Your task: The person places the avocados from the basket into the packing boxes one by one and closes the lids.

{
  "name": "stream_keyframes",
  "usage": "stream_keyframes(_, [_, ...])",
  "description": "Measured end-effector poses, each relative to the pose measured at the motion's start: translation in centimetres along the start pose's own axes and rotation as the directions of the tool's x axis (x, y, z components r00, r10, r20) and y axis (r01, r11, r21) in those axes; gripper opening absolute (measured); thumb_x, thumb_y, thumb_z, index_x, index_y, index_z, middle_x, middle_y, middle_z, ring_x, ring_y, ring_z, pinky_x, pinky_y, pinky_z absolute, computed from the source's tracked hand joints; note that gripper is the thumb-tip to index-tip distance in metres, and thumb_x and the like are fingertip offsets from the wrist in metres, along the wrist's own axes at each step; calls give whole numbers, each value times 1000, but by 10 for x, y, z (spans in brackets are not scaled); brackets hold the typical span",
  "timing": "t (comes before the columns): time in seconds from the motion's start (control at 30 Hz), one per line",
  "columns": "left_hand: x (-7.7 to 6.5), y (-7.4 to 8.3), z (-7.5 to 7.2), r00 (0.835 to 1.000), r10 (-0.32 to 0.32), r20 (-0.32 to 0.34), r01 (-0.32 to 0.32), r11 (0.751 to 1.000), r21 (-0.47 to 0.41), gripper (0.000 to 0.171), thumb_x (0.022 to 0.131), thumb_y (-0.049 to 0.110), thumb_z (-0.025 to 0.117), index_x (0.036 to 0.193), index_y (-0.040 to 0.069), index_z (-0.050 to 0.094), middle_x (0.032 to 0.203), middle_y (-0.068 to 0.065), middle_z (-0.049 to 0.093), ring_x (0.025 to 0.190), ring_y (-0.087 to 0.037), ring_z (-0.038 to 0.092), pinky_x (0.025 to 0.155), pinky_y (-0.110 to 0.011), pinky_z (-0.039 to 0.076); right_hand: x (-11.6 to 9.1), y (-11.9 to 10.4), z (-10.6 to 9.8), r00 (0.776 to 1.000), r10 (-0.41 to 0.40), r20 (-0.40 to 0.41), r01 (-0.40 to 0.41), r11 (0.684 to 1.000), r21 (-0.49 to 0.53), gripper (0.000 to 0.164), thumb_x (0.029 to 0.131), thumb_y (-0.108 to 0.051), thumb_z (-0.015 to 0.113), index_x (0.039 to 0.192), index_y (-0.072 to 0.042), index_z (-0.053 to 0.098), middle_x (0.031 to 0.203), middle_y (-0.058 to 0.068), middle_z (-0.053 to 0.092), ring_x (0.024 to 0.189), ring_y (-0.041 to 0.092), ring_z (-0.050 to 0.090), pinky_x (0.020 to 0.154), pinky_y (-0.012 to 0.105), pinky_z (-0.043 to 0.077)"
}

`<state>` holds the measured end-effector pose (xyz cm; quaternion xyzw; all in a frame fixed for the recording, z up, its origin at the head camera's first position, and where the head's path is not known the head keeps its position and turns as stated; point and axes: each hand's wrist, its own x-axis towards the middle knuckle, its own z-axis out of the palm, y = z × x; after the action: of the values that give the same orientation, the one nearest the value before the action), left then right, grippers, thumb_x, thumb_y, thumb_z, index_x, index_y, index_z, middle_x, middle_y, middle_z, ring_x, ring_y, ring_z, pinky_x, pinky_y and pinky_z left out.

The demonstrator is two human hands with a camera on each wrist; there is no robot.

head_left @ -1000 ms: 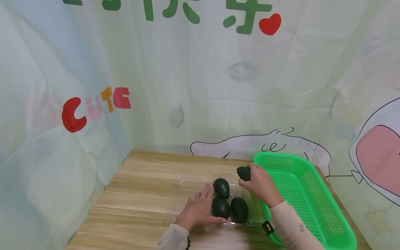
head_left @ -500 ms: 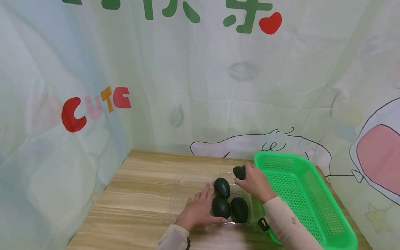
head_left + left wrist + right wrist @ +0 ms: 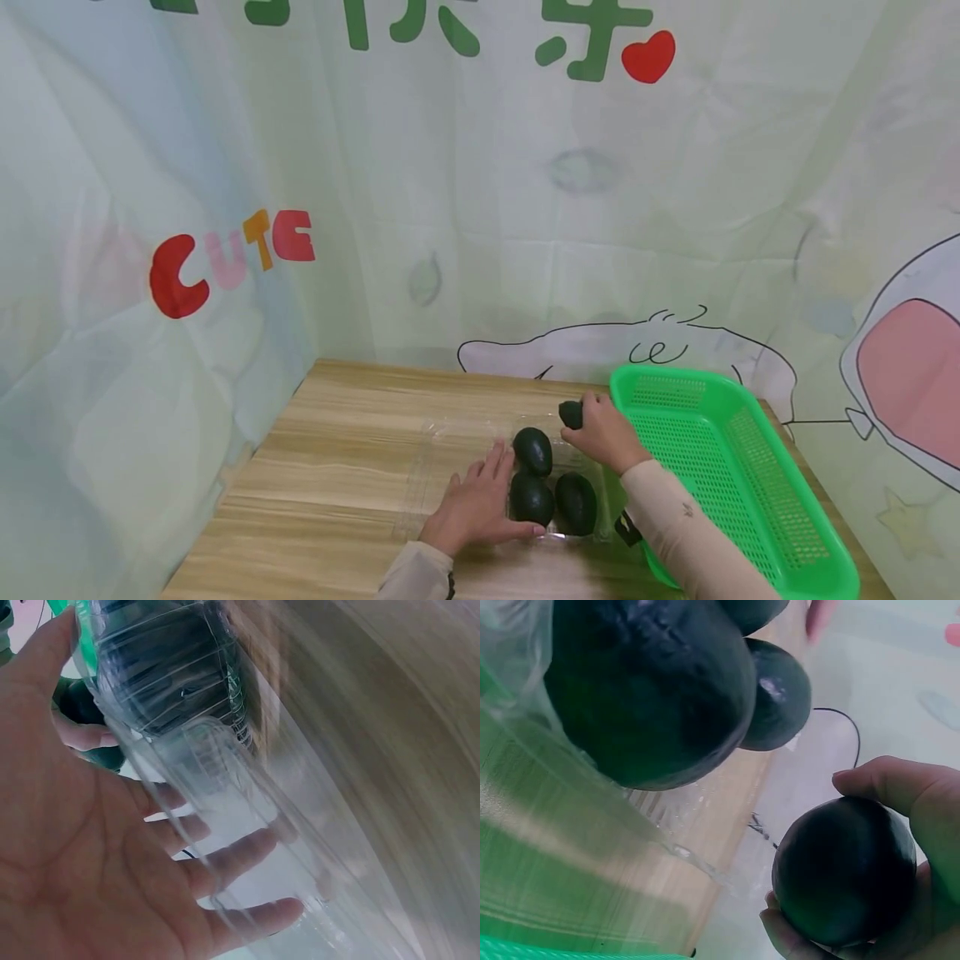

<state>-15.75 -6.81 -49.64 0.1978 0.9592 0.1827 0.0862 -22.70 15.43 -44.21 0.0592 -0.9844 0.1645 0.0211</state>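
Observation:
My right hand [image 3: 609, 433] grips a dark green avocado [image 3: 571, 414] above the back right of a clear plastic clamshell box [image 3: 603, 500]. In the right wrist view, thumb and fingers curl round that avocado [image 3: 844, 870]. Three more avocados sit in the box: one at the back [image 3: 533, 451], one at the front left [image 3: 532, 500] and one at the front right [image 3: 576, 503]. My left hand [image 3: 480, 508] lies with straight fingers against the left side of the box, its thumb along the front. Through the clear plastic, its spread fingers show in the left wrist view [image 3: 240, 862].
A green plastic basket [image 3: 813, 500] with perforated sides stands at the right of the wooden table [image 3: 300, 483], under my right forearm. The clear lid [image 3: 427, 475] lies folded out to the left. A printed curtain [image 3: 495, 250] hangs behind the table.
My right hand, holding the avocado, has shifted slightly left, farther over the box. The left hand and the other avocados have stayed in place.

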Motion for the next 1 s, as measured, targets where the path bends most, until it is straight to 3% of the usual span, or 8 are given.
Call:
stream_keyframes(0.17, [0, 0, 1, 1000, 7, -4, -7, 1000, 10, 125, 72, 84, 66, 161, 7, 24, 169, -14, 20, 142, -43, 41, 105, -73, 37, 6, 2, 6, 1000, 21, 24, -20, 1000, -6, 64, 88, -34, 77, 127, 11, 54, 112, 25, 65, 94, 33, 66, 81, 49, 59])
stream_keyframes(0.4, [-1, -1, 1, 1000, 11, -4, -11, 1000, 14, 125, 72, 85, 64, 161, 8, 24, 169, -15, 19, 142, -43, 41, 104, -73, 38, 12, 1, 12, 999, 42, 32, -41, 999, -13, 59, 88, -40, 77, 115, 9, 59, 96, 17, 67, 77, 26, 61, 69, 41, 57])
stream_keyframes(0.67, [-1, -3, 3, 1000, 2, 2, -2, 1000, -1, 125, 72, 86, 64, 162, 9, 23, 169, -14, 17, 143, -41, 40, 100, -75, 40, 12, -2, 21, 999, 35, 30, -33, 997, -63, 70, 90, -43, 75, 125, 14, 56, 115, 28, 62, 97, 35, 64, 84, 49, 58])
stream_keyframes(1.0, [2, -5, 6, 1000, -10, 12, 10, 999, -34, 125, 72, 87, 63, 163, 12, 22, 170, -11, 16, 143, -42, 38, 101, -75, 39, 7, -4, 23, 999, 30, 31, -28, 997, -68, 66, 89, -43, 76, 120, 14, 60, 112, 28, 63, 97, 37, 65, 80, 50, 58])
